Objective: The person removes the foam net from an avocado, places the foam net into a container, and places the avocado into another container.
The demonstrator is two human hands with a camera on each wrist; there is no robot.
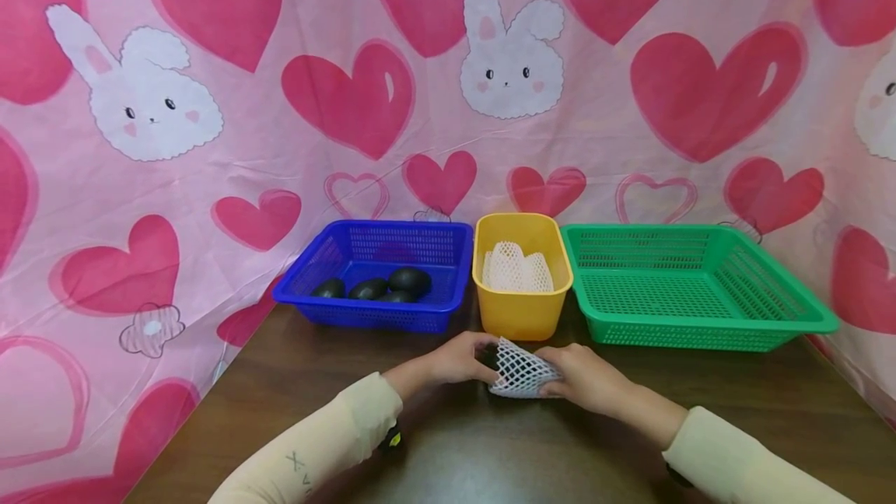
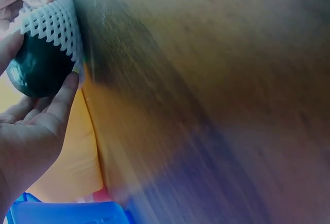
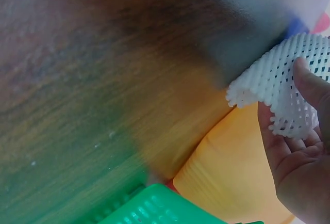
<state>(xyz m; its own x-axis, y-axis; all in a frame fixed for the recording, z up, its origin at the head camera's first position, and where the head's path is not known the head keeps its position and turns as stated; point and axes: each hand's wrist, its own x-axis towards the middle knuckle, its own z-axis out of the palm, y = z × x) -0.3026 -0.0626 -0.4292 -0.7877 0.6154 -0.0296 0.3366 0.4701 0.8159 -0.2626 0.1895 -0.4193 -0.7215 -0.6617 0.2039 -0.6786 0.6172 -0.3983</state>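
My left hand [image 1: 456,360] grips a dark green avocado [image 2: 40,72] between thumb and fingers, just in front of the yellow bin. A white foam net sleeve [image 1: 521,372] covers the avocado's far end in the left wrist view; the end nearest my left palm is bare. My right hand [image 1: 586,379] pinches the sleeve from the other side, its thumb on the outside of the mesh [image 3: 286,74]. The sleeve's end by my right hand hangs loose and open in the right wrist view. Both hands are held over the brown table [image 1: 483,457].
At the back left, a blue basket [image 1: 378,317] holds several dark avocados [image 1: 409,281]. The yellow bin [image 1: 521,313] in the middle contains white foam net sleeves [image 1: 507,264]. To its right stands a green basket [image 1: 686,337]. A pink heart-patterned cloth [image 1: 434,131] hangs behind.
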